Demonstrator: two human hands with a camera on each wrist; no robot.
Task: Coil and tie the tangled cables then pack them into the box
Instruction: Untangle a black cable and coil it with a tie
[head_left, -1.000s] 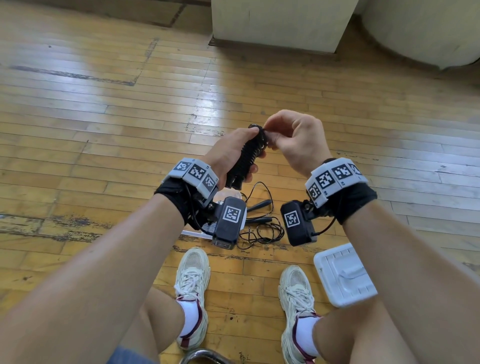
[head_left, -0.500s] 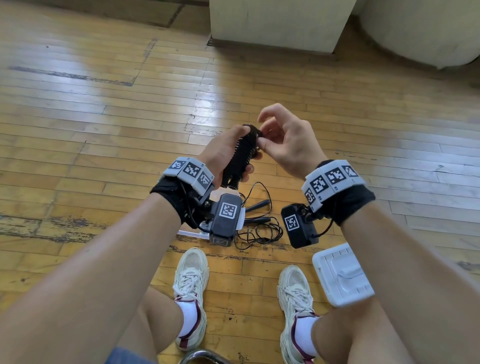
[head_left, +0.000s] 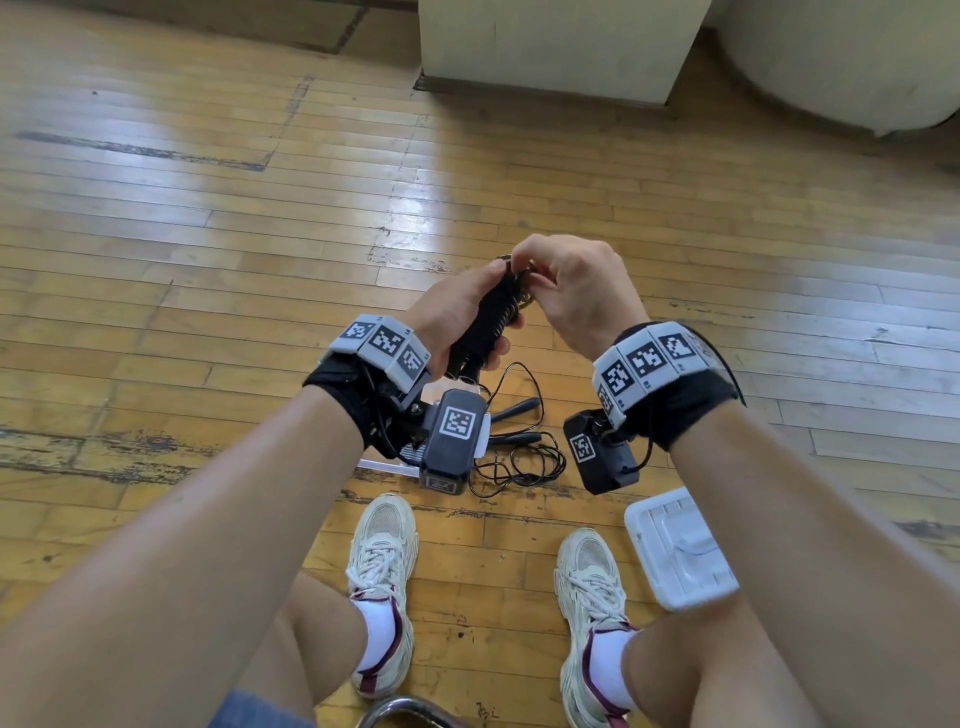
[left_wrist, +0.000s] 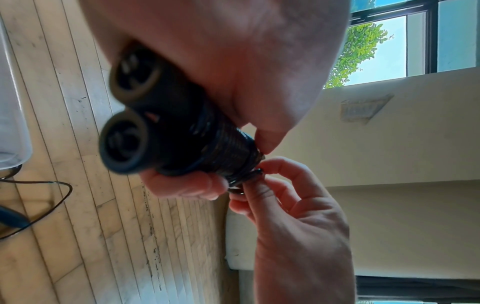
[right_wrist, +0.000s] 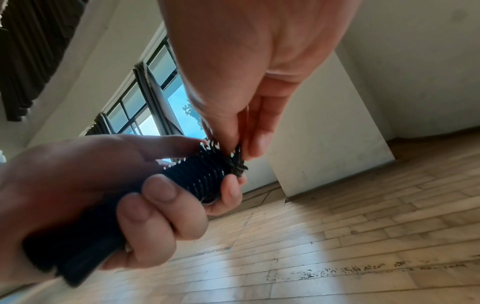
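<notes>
Now the left hand (head_left: 457, 312) grips the black bundle (head_left: 488, 325), and the right hand (head_left: 576, 291) pinches the cable end (right_wrist: 237, 162) at its top.

— How are the hands placed?
— The left hand (head_left: 457, 317) is wrapped around the cable bundle (head_left: 488, 322), fingers (right_wrist: 158, 197) curled; the bundle's far end is pinched by the right hand (head_left: 576, 291), both forearms raised.

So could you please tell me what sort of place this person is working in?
Probably an indoor room, perhaps a hall or studio: worn wooden plank floor, cream plastered wall and a dark-framed window onto green foliage.
</notes>
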